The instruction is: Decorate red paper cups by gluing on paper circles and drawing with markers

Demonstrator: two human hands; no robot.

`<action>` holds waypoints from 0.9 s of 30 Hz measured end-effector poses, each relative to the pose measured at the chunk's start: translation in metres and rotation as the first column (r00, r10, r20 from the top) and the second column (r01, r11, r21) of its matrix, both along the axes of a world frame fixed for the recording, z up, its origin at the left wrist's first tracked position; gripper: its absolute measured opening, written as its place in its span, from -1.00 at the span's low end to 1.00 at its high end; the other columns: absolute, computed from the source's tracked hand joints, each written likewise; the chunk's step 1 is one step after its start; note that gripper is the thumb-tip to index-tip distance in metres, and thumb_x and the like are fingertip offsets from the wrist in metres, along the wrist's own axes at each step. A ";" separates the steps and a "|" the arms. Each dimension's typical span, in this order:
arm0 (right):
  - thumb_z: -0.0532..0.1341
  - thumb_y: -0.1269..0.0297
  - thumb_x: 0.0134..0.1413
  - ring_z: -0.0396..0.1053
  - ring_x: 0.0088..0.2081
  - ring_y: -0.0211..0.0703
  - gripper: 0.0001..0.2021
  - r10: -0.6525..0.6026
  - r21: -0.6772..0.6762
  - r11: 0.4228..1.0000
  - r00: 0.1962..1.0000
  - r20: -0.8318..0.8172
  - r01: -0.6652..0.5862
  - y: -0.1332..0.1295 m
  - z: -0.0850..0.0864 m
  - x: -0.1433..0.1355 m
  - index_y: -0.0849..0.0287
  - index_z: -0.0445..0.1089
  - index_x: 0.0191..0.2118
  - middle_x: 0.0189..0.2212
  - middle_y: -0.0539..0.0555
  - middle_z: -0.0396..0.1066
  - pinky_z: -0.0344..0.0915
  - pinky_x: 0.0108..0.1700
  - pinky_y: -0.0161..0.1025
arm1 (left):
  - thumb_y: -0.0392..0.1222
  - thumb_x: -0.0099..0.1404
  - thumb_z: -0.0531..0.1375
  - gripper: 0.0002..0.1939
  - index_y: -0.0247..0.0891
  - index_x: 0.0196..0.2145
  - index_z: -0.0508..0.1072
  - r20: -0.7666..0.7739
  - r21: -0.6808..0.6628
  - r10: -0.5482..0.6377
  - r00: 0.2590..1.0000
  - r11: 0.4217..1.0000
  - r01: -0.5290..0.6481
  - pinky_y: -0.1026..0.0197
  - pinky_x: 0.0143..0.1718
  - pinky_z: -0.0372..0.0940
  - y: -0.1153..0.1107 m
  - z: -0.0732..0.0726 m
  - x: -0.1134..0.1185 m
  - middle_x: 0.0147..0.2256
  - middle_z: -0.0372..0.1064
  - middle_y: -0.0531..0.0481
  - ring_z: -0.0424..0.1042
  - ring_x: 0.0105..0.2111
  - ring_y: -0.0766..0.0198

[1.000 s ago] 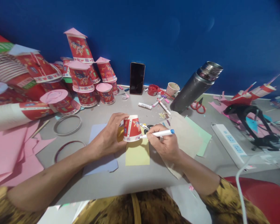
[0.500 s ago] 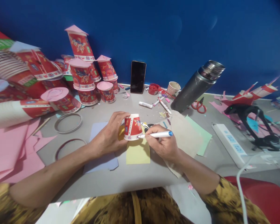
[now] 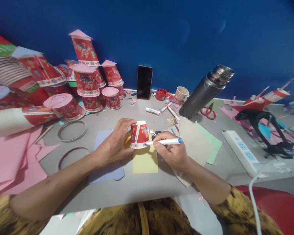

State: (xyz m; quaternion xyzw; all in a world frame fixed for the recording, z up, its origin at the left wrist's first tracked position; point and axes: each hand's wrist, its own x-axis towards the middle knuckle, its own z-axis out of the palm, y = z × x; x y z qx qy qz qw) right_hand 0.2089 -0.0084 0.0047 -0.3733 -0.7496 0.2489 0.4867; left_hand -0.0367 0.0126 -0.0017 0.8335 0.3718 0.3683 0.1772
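Note:
My left hand (image 3: 114,141) grips a red and white paper cup (image 3: 139,133) from its left side; the cup is upside down, its wide rim low. In my right hand (image 3: 171,150) is a white marker (image 3: 169,141) with a blue end pointing right. Its tip is at the cup's lower right edge. Beneath the cup lies a yellow paper sheet (image 3: 145,163), with a blue sheet (image 3: 106,173) to its left under my left hand. Small scissors (image 3: 152,132) lie just behind the cup, partly hidden by my right hand.
Red cups with pink paper tops (image 3: 87,80) stand stacked at the left, near pink paper (image 3: 5,156) and two rings (image 3: 72,131). Behind are a phone (image 3: 144,82), loose markers (image 3: 152,111) and a dark bottle (image 3: 205,91). A power strip (image 3: 240,151) lies at the right.
The view has shifted very slightly. Both hands keep their hold on the cup and the marker, with the tip still at the cup's lower edge.

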 end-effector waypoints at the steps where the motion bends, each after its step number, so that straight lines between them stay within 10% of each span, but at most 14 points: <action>1: 0.26 0.32 0.29 0.47 -0.44 -0.23 -0.90 0.001 0.002 1.000 1.000 0.005 -0.001 0.000 0.000 0.000 0.09 0.50 -0.29 -0.43 -0.01 0.57 0.35 -0.35 -0.31 | -0.31 0.28 0.36 -0.28 -0.04 0.31 0.21 0.005 -0.005 -0.001 1.000 1.000 0.001 -0.20 0.25 0.45 0.000 0.000 0.000 0.17 0.33 -0.18 0.40 0.24 -0.09; 27: 0.30 0.26 0.29 0.33 -0.54 -0.27 -0.89 -0.039 -0.098 0.995 0.998 -0.043 0.034 -0.002 -0.003 0.003 0.10 0.51 -0.29 -0.53 -0.06 0.46 0.29 -0.45 -0.31 | -0.20 0.29 0.40 -0.29 -0.04 0.30 0.23 0.013 -0.012 0.023 1.000 1.000 -0.023 -0.18 0.24 0.46 0.000 -0.003 -0.001 0.17 0.34 -0.18 0.41 0.24 -0.08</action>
